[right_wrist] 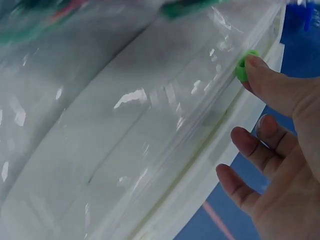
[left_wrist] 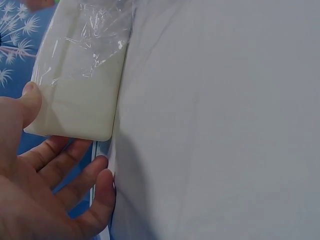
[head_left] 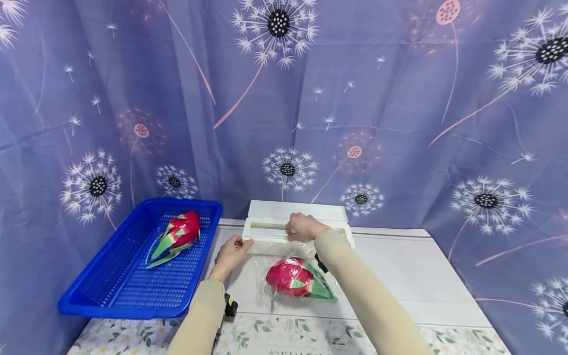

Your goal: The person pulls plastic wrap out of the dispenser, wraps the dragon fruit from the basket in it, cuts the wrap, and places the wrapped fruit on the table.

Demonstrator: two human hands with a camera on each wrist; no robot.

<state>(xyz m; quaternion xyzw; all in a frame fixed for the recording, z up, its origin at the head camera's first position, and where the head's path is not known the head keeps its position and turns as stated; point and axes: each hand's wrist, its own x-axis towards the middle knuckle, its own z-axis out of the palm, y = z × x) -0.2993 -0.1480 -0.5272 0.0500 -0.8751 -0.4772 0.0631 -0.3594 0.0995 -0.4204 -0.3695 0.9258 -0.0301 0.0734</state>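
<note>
A white cling film dispenser (head_left: 253, 228) lies at the back of the white board, its lid (head_left: 297, 211) tipped up behind. My left hand (head_left: 230, 254) holds its left end, thumb on one edge and fingers at the end face in the left wrist view. My right hand (head_left: 305, 228) is over the middle of the dispenser. There, thumb and finger pinch a small green slide cutter (right_wrist: 241, 70) on the edge; the other fingers are spread loosely. Clear cling film (right_wrist: 130, 100) stretches from the dispenser toward me, over a red and green dragon fruit (head_left: 288, 277).
At the left stands a blue plastic basket (head_left: 71, 305) with another dragon fruit (head_left: 184, 230) in it. The white board (head_left: 412, 276) extends to the right, with floral cloth (head_left: 262, 330) along the front. A purple dandelion curtain (head_left: 248, 123) hangs behind.
</note>
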